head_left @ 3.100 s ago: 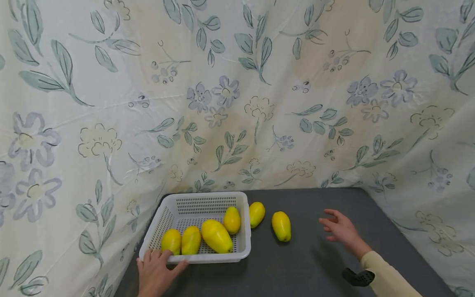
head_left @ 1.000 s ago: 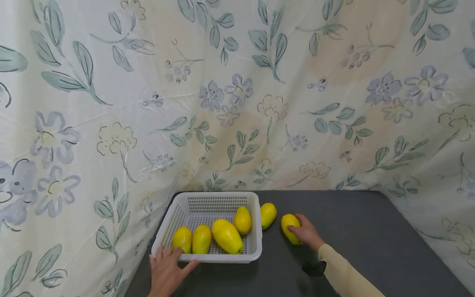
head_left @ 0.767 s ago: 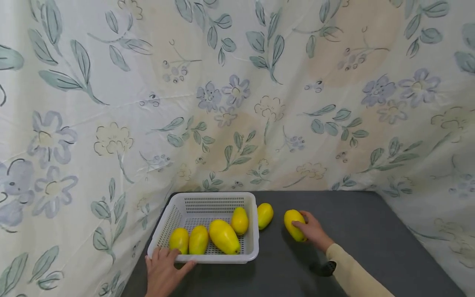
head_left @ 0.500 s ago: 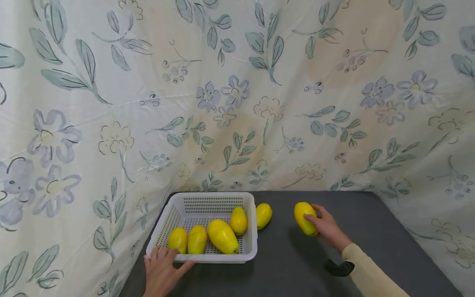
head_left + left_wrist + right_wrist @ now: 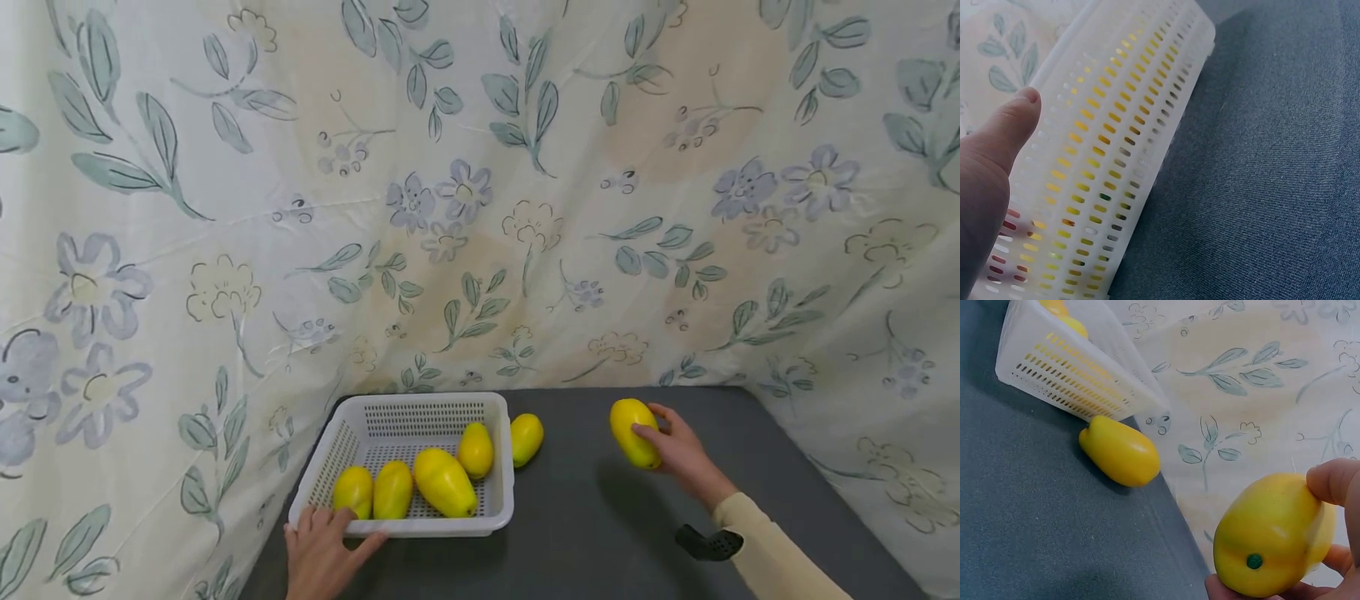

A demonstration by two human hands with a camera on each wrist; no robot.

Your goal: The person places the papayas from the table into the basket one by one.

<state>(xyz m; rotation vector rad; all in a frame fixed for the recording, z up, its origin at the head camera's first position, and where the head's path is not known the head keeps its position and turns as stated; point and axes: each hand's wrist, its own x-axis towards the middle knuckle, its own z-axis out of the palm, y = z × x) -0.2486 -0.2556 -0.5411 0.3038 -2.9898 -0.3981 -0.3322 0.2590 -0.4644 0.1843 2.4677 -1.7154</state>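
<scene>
A white perforated plastic basket point(image 5: 435, 527) stands on the left of the dark table, holding several yellow papayas point(image 5: 444, 483). My left hand point(image 5: 321, 554) grips its front left rim, fingers over the edge and inside. In the left wrist view the thumb point(image 5: 1010, 128) lies along the basket's outer wall point(image 5: 1107, 144). My right hand point(image 5: 686, 457) holds another papaya point(image 5: 632, 427) above the table, its shadow below and to the left of the wrist. The right wrist view shows thumb and fingers around this papaya point(image 5: 1272, 534), its green end facing the camera.
One more papaya point(image 5: 527, 439) lies on the table close beside the basket's right wall. A floral cloth point(image 5: 465, 208) hangs behind the dark table point(image 5: 570, 517) and along its sides. A black strap point(image 5: 708, 543) is on the right wrist.
My right hand came in from the right, took hold of the papaya lying on the table, lifted it and carried it rightward. The left hand has stayed on the basket rim.
</scene>
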